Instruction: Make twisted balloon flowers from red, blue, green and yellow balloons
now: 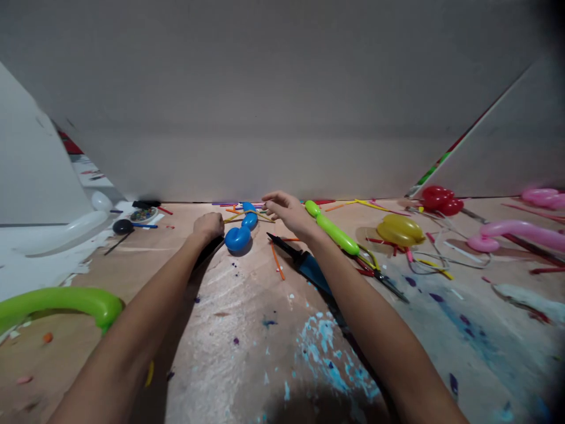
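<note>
A twisted blue balloon point(238, 239) lies on the table between my hands, its round end towards me. A thin yellowish strip point(230, 218), like an uninflated balloon, crosses its upper part. My left hand point(209, 227) is closed at the strip's left end; its fingertips are mostly hidden. My right hand point(288, 213) hovers right of the blue balloon, fingers bent and apart, near the strip's other end. Under my right forearm lies a blue and black balloon pump point(309, 268), its nozzle pointing at the blue balloon.
A grey board point(282, 118) stands behind. To the right lie a long green balloon point(338, 232), scissors point(391, 285), a yellow balloon point(401, 229), red balloons point(441, 201) and a pink one point(525, 232). Another green balloon point(62, 303) and a black balloon point(122, 227) are left.
</note>
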Tool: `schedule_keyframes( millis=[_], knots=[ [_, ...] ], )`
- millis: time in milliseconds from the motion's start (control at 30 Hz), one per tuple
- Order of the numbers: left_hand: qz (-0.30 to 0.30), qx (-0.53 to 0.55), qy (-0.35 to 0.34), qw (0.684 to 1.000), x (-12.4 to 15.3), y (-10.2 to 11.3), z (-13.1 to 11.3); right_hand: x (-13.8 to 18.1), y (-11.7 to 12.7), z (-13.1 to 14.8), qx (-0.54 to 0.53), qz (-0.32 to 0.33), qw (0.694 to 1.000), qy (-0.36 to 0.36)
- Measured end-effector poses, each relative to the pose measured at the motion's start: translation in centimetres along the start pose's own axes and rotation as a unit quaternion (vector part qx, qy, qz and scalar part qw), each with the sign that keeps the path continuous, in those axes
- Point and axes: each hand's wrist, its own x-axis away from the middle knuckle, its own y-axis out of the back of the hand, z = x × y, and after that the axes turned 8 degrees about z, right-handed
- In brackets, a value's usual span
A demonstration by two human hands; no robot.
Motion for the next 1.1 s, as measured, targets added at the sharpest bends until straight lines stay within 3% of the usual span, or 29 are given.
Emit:
schedule_keyframes(
  millis=[100, 167, 233, 300, 367, 500, 667, 967, 1100],
  knots=[
    [-0.016, 0.035, -0.038, 0.999, 1.6, 1.5, -1.6, 0.6, 0.6, 0.2, 0.096, -0.047, 0.993, 0.055],
    [-0.025, 0.076, -0.100, 0.992, 3.9, 3.2, -3.5, 1.3, 0.4, 0.9, 0.156, -0.048, 0.981, 0.104],
    [-0.009, 0.237, -0.228, 0.944, 6.9, 5.2, -5.5, 2.0, -0.1, 2.1, 0.176, -0.004, 0.975, 0.138],
    [-0.010, 0.337, -0.279, 0.899, 10.1, 7.0, -7.1, 2.9, -0.6, 3.7, 0.161, 0.073, 0.975, 0.131],
    [-0.042, 0.386, -0.284, 0.877, 12.8, 8.4, -8.1, 3.9, -0.8, 5.6, 0.133, 0.107, 0.978, 0.118],
    [-0.069, 0.442, -0.292, 0.845, 16.2, 9.5, -8.5, 6.6, 0.0, 8.9, 0.065, 0.092, 0.987, 0.117],
    [-0.072, 0.459, -0.300, 0.833, 18.8, 9.6, -9.0, 8.6, 0.6, 10.1, 0.045, 0.107, 0.987, 0.109],
    [-0.075, 0.458, -0.312, 0.829, 19.9, 9.6, -9.6, 8.3, -0.3, 9.0, -0.091, 0.134, 0.980, 0.116],
    [-0.064, 0.497, -0.319, 0.804, 19.6, 9.2, -9.5, 8.3, -0.7, 8.8, -0.125, 0.128, 0.978, 0.103]
  ],
)
